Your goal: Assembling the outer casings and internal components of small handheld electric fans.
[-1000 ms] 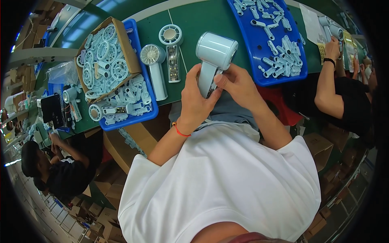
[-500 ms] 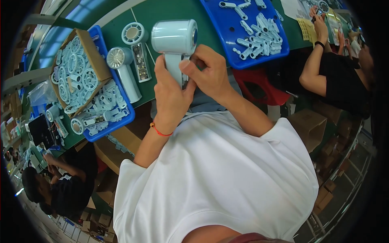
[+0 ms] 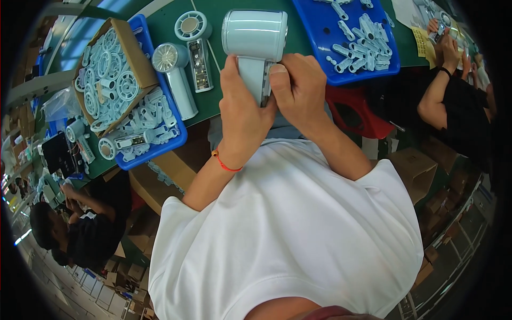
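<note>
A pale blue handheld fan (image 3: 253,34) is held upright over the near edge of the table, its round head on top. My left hand (image 3: 242,114) is closed around the handle from the left. On the handle's right side, where an opening with inner parts shows, the thumb of my right hand (image 3: 301,88) presses while the other fingers curl behind, partly hidden. To the left on the table lie a fan with a clear-looking front (image 3: 180,85) and a fan with an open handle (image 3: 199,58) that bares its inner parts.
At left a blue tray (image 3: 180,140) bears loose pale blue parts, another open-handled fan (image 3: 128,141) and a cardboard box (image 3: 140,58) full of ring-shaped parts. A second blue tray (image 3: 312,18) at right holds handle pieces (image 3: 368,48). Co-workers sit on both sides; a red stool (image 3: 360,114) stands beneath.
The whole view has shifted, so table, trays and hands appear farther right and slightly higher. The fan is turned a little, showing more of its handle's opening. Both hands keep their hold.
</note>
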Demonstrator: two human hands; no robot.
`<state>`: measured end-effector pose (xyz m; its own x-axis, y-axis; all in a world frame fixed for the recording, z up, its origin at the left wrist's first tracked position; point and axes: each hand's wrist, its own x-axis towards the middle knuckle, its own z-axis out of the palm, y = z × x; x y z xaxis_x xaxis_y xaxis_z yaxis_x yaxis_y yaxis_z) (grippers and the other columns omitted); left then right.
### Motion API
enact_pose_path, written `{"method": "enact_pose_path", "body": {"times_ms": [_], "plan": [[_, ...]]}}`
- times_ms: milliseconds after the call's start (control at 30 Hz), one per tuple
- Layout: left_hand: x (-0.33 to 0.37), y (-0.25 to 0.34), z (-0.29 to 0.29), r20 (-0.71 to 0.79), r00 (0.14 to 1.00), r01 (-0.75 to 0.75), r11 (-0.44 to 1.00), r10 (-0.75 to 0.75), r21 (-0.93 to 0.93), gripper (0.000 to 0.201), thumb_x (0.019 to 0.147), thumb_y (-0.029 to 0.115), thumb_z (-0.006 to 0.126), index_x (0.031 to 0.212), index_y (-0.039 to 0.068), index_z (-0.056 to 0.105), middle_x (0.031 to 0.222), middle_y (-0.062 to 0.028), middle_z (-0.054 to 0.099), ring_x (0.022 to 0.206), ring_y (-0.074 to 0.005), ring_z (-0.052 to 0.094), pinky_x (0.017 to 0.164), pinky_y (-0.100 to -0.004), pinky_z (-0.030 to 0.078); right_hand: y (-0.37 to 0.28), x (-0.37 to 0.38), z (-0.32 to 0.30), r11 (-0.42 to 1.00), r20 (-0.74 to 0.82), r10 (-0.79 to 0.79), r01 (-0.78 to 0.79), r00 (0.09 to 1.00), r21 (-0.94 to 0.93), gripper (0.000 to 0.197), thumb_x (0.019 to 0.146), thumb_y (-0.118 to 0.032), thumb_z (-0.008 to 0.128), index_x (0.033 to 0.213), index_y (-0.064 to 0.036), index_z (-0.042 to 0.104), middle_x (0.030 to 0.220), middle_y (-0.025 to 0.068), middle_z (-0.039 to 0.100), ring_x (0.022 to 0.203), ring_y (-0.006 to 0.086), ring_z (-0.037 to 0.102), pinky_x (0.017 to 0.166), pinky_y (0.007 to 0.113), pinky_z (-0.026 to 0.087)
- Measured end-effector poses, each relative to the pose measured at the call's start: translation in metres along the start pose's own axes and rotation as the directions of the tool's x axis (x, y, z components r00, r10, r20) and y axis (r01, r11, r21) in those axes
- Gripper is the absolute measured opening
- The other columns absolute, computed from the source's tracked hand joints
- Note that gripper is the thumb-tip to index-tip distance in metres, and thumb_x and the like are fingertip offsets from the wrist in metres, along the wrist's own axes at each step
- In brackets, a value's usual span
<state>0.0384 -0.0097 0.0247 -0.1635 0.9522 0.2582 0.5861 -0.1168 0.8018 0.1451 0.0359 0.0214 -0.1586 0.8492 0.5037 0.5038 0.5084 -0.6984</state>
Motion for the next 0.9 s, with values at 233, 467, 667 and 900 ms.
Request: {"method": "enact_pose_path", "body": {"times_ms": [233, 467, 667, 900], "plan": [[0.003, 0.0, -0.005, 0.064, 0.996, 0.06, 0.996, -0.056, -0.059, 0.082, 0.066, 0.005, 0.072, 0.131, -0.004, 0.022, 0.114, -0.0265, 0.045, 0.093, -0.0413, 0.056, 0.073, -0.0401, 0.05, 0.0, 0.004, 0.002, 0.998, 0.022, 0.006, -0.007, 1.0, 0.062, 0.042, 0.083, -0.044, 0.055, 0.062, -0.0072, 0.052, 0.051, 0.0021, 0.047, 0.048, 0.0187, 0.045, 0.051, 0.033, 0.032], [0.0, 0.0, -0.009, 0.081, 0.987, 0.145, 0.983, -0.136, -0.117, 0.084, 0.067, 0.007, 0.071, 0.132, -0.006, 0.019, 0.117, -0.0243, 0.045, 0.105, -0.0366, 0.051, 0.085, -0.0384, 0.045, -0.002, 0.0, 0.008, 0.974, 0.051, 0.179, -0.184, 0.983, 0.134, 0.043, 0.087, -0.044, 0.051, 0.073, -0.0035, 0.053, 0.056, 0.0058, 0.051, 0.052, 0.0254, 0.049, 0.054, 0.035, 0.037], [0.01, -0.008, -0.025, 0.613, 0.719, 0.694, 0.298, -0.326, -0.655, 0.06, 0.071, 0.002, 0.061, 0.123, 0.002, 0.031, 0.096, -0.0081, 0.049, 0.088, -0.0145, 0.053, 0.077, -0.0349, 0.046, 0.013, 0.009, -0.016, 0.766, 0.48, 0.23, -0.462, 0.847, 0.448, 0.056, 0.092, -0.049, 0.041, 0.111, 0.0025, 0.053, 0.088, 0.0098, 0.06, 0.087, 0.0187, 0.056, 0.076, 0.031, 0.043], [0.004, -0.022, -0.008, 0.213, 0.968, 0.202, 0.912, -0.131, -0.357, 0.059, 0.079, 0.022, 0.058, 0.125, -0.003, 0.031, 0.113, -0.0153, 0.037, 0.096, -0.0245, 0.042, 0.089, -0.0319, 0.035, 0.004, -0.03, 0.005, 0.569, 0.574, 0.27, -0.609, 0.773, 0.552, 0.069, 0.091, -0.055, 0.032, 0.122, 0.0052, 0.046, 0.111, 0.0126, 0.053, 0.1, 0.0151, 0.049, 0.086, 0.027, 0.038]]}}
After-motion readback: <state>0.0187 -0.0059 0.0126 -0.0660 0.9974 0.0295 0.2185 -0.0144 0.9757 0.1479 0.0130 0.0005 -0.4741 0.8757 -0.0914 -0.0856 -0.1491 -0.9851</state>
